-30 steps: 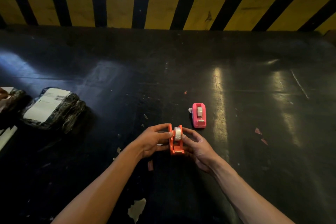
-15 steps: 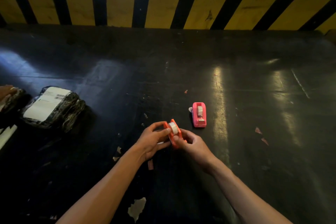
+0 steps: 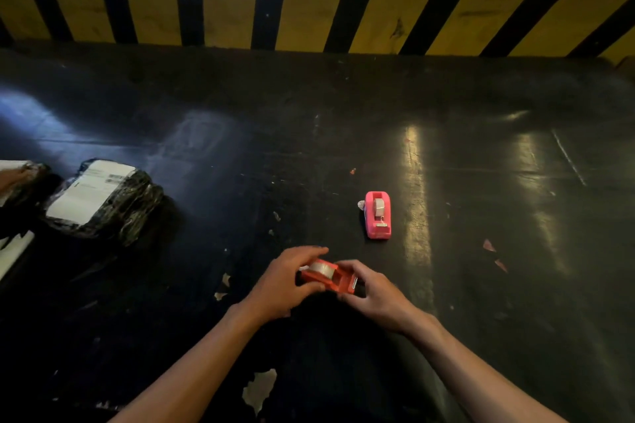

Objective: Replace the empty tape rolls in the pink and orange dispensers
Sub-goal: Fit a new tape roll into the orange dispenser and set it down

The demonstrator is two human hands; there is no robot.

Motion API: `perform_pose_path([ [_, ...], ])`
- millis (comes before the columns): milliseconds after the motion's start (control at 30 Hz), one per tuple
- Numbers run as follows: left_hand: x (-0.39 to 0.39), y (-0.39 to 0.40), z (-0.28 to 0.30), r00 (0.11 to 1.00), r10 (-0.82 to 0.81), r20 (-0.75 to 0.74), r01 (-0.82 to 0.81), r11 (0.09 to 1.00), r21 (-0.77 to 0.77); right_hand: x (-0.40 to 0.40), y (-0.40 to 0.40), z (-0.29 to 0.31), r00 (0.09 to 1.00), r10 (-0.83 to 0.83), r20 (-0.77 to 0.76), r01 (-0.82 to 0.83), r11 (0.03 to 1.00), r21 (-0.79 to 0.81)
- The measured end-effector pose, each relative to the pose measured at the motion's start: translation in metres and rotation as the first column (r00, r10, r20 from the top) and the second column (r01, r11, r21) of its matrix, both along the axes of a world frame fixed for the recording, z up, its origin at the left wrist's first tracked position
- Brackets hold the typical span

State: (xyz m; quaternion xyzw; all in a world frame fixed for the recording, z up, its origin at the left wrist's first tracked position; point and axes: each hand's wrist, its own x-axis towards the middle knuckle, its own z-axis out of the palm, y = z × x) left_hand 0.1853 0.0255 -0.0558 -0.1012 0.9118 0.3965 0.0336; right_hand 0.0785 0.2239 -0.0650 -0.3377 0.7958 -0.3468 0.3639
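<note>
The orange tape dispenser point(image 3: 335, 278) lies sideways between both hands, low over the dark floor, with a clear tape roll point(image 3: 321, 267) seated in its left end. My left hand point(image 3: 285, 283) grips that roll end. My right hand point(image 3: 374, 294) holds the cutter end. The pink tape dispenser point(image 3: 377, 219) stands on the floor beyond my hands, slightly to the right, with a roll showing in its slot. A small pale scrap lies against its left side.
A black wrapped parcel with a white label point(image 3: 103, 199) lies at the left, another parcel beside it at the frame edge. A yellow and black striped kerb point(image 3: 309, 10) runs across the back. Paint chips and small pink scraps dot the floor.
The orange dispenser has been turned from pointing towards me to lying crosswise, cutter end to the right. Both hands kept hold of it. The pink dispenser has not moved.
</note>
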Motion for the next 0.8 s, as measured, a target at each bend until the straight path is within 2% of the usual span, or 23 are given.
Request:
perform_pose_path([
  [67,0.008,0.002,-0.006,0.997,-0.071,0.011,0.072,0.991,-0.111,0.003,0.003,-0.005,0.998,0.054,-0.014,-0.053,0.998,0.02],
  [167,0.017,0.01,-0.017,0.999,-0.043,0.005,0.044,0.988,-0.151,0.006,0.007,-0.013,0.993,0.044,-0.114,-0.041,0.999,0.028],
  [300,0.025,0.018,-0.034,1.0,0.003,-0.003,-0.004,0.97,-0.244,0.015,0.008,-0.019,0.943,-0.103,-0.316,0.08,0.993,-0.085],
  [367,0.026,0.02,-0.04,0.999,0.029,-0.016,-0.032,0.967,-0.253,0.021,0.004,-0.018,0.906,-0.204,-0.371,0.165,0.977,-0.134],
  [467,0.026,0.022,-0.044,0.998,0.046,-0.041,-0.054,0.97,-0.235,0.029,-0.005,-0.018,0.867,-0.267,-0.42,0.219,0.963,-0.158],
  [567,0.027,0.022,-0.045,0.997,0.053,-0.061,-0.062,0.987,-0.151,0.033,-0.013,-0.017,0.858,-0.261,-0.442,0.221,0.965,-0.142],
  [633,0.027,0.022,-0.045,0.995,0.062,-0.072,-0.068,0.994,-0.08,0.035,-0.019,-0.014,0.868,-0.248,-0.431,0.23,0.969,-0.096],
  [800,0.029,0.022,-0.044,0.993,0.09,-0.073,-0.091,0.996,-0.016,0.042,-0.034,-0.012,0.891,-0.259,-0.373,0.285,0.959,0.013],
])
